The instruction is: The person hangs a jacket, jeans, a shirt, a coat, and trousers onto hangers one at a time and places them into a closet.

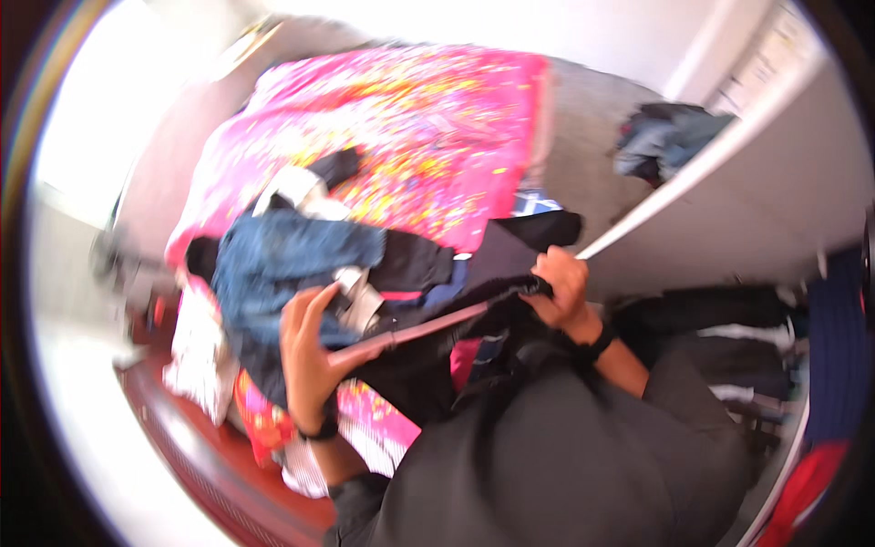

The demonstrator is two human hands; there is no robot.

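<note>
A black garment [410,369] hangs in front of me, with a pale pink strip [428,328] along its upper edge. My right hand [561,284] is closed round bunched black cloth at the right end of this edge. At the other end is my left hand [308,351], its fingers stretched out and its thumb against the strip; motion blur softens the contact. Just beyond my left hand, a blue denim garment [292,251] lies on the bed among other clothes. Dark cloth [510,251] lies beyond the strip, near my right hand.
A bright pink, yellow-patterned bedspread [392,118] covers the bed. A red-brown bed frame [210,456] runs along the lower left. On the right, a white panel edge [674,196] slants past a grey clothes heap [670,141]. Dark folded clothes [720,351] fill shelves at lower right.
</note>
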